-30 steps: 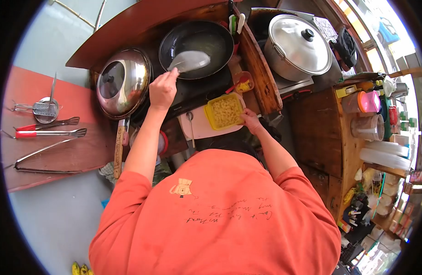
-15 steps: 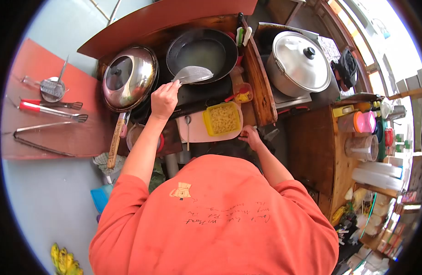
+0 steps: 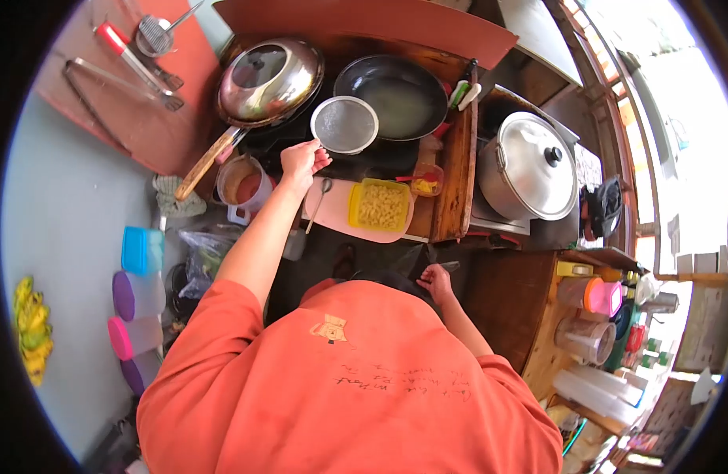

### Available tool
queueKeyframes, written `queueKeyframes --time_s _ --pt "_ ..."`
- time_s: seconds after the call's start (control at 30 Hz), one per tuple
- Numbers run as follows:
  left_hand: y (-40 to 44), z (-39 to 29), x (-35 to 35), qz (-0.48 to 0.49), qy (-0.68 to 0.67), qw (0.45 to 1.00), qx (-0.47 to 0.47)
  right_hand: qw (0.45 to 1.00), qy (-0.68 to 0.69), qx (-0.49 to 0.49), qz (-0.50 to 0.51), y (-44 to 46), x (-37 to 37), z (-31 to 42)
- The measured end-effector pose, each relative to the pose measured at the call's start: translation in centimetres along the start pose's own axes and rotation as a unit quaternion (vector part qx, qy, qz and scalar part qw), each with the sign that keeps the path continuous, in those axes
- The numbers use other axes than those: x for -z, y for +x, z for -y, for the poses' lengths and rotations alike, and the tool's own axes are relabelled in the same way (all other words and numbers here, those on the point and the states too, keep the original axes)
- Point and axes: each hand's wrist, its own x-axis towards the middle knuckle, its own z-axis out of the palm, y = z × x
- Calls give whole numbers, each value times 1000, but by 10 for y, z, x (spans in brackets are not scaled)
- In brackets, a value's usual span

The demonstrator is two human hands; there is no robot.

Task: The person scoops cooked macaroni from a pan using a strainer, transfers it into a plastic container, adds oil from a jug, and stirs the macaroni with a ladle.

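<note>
Landmark for all places: black pan (image 3: 421, 76), cloudy liquid in its base.

Left hand (image 3: 302, 161): on the person's side of the black pan, to its left. Fingers pinch a mesh strainer (image 3: 345, 125) at its near edge; its handle is mostly hidden by the hand. Strainer position: left of the black pan, its round mesh face seen from above, overlapping the pan's left rim in view. Contact between the two: cannot tell.

Right hand (image 3: 435, 283): well toward the person from the black pan, slightly right of it. Fingers bent; whether they pinch anything, cannot tell.

Nearer the person than the black pan: pink board (image 3: 338, 207), carrying a yellow container (image 3: 354, 207) of pale pieces and a spoon (image 3: 326, 186) lying left of it. A small tub (image 3: 437, 180) with yellow contents lies on the same side of the pan, toward its right.

Left of the black pan: lidded pan (image 3: 273, 87), wooden handle pointing toward the person. Right of it, past a wooden partition (image 3: 457, 178): large silver pot (image 3: 530, 170), lid on.
</note>
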Motion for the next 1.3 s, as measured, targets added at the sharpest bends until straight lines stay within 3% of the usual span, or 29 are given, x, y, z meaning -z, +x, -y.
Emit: queueKeyframes --time_s 0.2,0.27,0.33,0.4,0.43,0.47,0.5,0.53,0.57,0.6,0.63,0.67,0.7,0.73,0.77,0.8,0.87,1.0,1.07,1.2,1.27,1.3 --pt "-39 24 65 -1 -60 998 -32 996 -69 -55 -31 -13 38 -15" --pt "-66 24 103 -1 -21 996 -86 992 -123 -24 8 -13 58 -23" --pt "-100 23 151 -22 37 994 -98 962 -262 58 54 -18 71 -23" --pt "-142 27 195 -84 83 982 -147 928 -349 100 89 -25 83 -13" --pt "-157 38 227 -108 126 973 -159 823 -487 251 147 -7 114 -22" --pt "-178 47 255 -133 120 971 -159 677 -588 395 197 18 152 -37" --pt "-198 57 282 -165 178 954 -174 835 -480 229 143 31 181 -50" --pt "-216 67 308 -192 236 934 -187 935 -344 44 71 42 193 -54" --pt "-229 83 337 -235 286 905 -210 932 -352 44 80 34 181 -40" --pt "-241 96 365 -277 335 871 -230 826 -531 163 93 12 164 -18" --pt "-255 94 381 -302 393 828 -263 673 -679 275 100 3 154 -4" --pt "-269 92 396 -325 449 779 -293 667 -683 277 106 3 145 4" --pt "-276 95 415 -342 472 768 -267 784 -578 199 107 9 143 9" --pt "-279 99 435 -350 468 768 -263 831 -522 155 112 13 137 15" --pt "-281 104 454 -365 505 724 -296 872 -463 112 111 18 131 22" --pt "-281 109 472 -378 541 676 -328 860 -494 79 104 17 112 35" --pt "-278 115 499 -403 521 699 -277 841 -530 48 103 6 68 60" --pt "-272 111 540 -442 521 709 -173 885 -438 -2 158 18 16 70" --pt "-266 122 573 -500 533 661 -172 887 -433 -62 149 19 -12 80" --pt "-262 108 599 -530 492 674 -151 846 -493 -51 196 11 -43 92" --pt "-254 105 608 -532 494 672 -146 773 -577 43 261 9 -42 95" --pt "-252 101 609 -539 481 678 -131 798 -558 -2 227 8 -42 96"
